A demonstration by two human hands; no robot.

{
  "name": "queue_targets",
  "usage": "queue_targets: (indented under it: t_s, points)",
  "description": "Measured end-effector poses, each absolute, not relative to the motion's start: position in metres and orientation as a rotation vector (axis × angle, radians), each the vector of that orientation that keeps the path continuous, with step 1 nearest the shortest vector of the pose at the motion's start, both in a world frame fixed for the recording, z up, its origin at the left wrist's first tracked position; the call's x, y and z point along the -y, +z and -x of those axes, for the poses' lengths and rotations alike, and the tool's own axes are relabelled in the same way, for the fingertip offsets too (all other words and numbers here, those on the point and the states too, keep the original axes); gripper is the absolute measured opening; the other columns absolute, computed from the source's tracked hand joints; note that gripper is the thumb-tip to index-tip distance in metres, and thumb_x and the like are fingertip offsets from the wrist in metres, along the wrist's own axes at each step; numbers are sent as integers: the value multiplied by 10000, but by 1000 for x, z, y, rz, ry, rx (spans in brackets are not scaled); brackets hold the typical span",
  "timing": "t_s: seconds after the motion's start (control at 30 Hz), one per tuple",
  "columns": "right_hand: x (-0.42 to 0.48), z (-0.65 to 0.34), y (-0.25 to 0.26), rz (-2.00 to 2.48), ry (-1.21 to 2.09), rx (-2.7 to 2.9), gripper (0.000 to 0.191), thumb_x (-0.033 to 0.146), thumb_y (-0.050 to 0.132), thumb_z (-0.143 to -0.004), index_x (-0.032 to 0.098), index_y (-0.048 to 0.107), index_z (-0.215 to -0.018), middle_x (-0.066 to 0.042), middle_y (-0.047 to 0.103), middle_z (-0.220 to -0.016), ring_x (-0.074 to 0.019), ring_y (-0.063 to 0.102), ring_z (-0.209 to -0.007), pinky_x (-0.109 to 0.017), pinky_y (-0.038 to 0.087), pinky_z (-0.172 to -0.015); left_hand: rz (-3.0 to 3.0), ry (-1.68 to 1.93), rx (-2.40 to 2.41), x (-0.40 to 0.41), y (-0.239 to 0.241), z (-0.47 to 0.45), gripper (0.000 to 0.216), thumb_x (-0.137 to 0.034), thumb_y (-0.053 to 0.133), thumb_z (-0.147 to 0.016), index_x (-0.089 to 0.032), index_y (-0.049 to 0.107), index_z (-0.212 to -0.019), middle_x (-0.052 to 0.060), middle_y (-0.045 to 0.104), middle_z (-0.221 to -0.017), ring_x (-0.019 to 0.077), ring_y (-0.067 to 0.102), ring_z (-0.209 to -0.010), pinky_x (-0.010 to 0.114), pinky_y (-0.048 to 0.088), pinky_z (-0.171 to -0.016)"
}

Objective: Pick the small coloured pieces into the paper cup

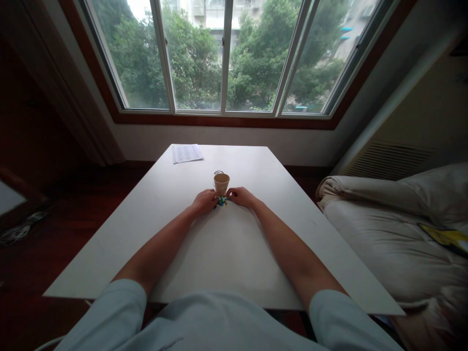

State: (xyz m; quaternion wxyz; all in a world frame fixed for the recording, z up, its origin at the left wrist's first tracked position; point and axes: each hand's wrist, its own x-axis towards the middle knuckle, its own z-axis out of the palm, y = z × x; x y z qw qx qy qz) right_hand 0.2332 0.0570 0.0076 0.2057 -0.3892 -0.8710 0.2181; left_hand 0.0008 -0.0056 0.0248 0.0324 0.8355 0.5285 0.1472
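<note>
A tan paper cup (pixel 221 183) stands upright on the white table, its mouth facing up. Just in front of it lies a small heap of tiny colourful pieces (pixel 223 201) in blue, green and yellow, too small to name. My left hand (pixel 205 201) rests on the table at the left of the heap, its fingers drawn together near the cup's base. From the right, my right hand (pixel 242 196) reaches to the heap with bent fingers pinched at its edge. What either hand holds is too small to make out.
Printed papers (pixel 187 153) lie at the table's far left corner. Behind the cup is a thin dark looped object (pixel 218 172). The white table (pixel 226 258) ends near a wide window. A cushioned beige seat (pixel 361 234) stands along the right side.
</note>
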Motion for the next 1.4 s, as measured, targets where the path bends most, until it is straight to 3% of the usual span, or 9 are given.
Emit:
queue_targets:
  t_s: [0.23, 0.37, 0.63, 1.4]
  points:
    - [-57, -230, 8, 1091, 557, 2459, 222, 225, 561, -832, 228, 733, -973, 39, 551, -656, -104, 456, -617, -215, 303, -606, -2599, 416, -1606, 5, 23, -1, 407, -226, 437, -931, -338, 665, -1249, 28, 697, -1058, 188, 640, -981, 260, 467, -854]
    - [-56, -234, 11, 1134, 534, 2442, 215, 195, 560, -811, 218, 716, -957, 34, 569, -679, -104, 468, -620, -214, 303, -595, -2591, 427, -1630, 3, 20, 0, 378, -245, 431, -936, -319, 691, -1200, 33, 698, -1071, 192, 638, -993, 262, 467, -863]
    - [-55, -233, 11, 1178, 532, 2436, 164, 260, 599, -815, 220, 704, -934, 26, 588, -697, -108, 486, -630, -216, 312, -600, -2640, 364, -1603, 4, 19, -3, 420, -249, 404, -950, -355, 629, -1289, 28, 696, -1117, 201, 638, -1014, 275, 472, -859]
    - [-59, -234, 10, 1100, 718, 2437, 252, 196, 530, -750, 208, 718, -917, 46, 524, -652, -106, 457, -620, -214, 322, -591, -2592, 422, -1610, 13, 26, -11, 384, -255, 443, -942, -354, 687, -1222, 5, 695, -1161, 194, 609, -1057, 269, 458, -895]
